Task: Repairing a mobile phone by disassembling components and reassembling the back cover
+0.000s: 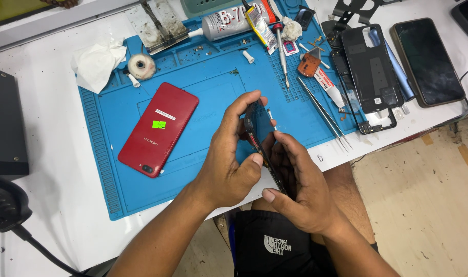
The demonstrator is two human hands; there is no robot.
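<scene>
- The step in hand looks like work on a dark phone body (259, 134), tilted up on its edge above the near edge of the blue work mat (116, 169), so that mostly its thin side faces the camera.
- The left hand (228, 154) is curled around the phone body: its fingers arch over the upper end and its thumb presses on the long edge facing the camera.
- The right hand (295, 190) cups the lower end from beneath, thumb pinched against the bottom corner and fingers folded behind; both hands are closed on the phone body, neither spread.
- A small white piece shows at the phone body's upper edge, by the left fingertips; what it is cannot be told.
- My judgement: the next move calls for a steady two-handed grip and light, even pressure along the edge, since a thin frame could flex or slip off the tabletop (49, 154) side.
- On the blue work mat, left of the hands, a red phone (158, 129) lies back-up, well apart from them.
- Right of the hands, tweezers (323, 114) lie on the mat's right part; a glue tube (228, 23) rests at its far edge.
- Beyond the mat's right edge lie a black back cover (371, 69) and another dark phone (427, 61).
</scene>
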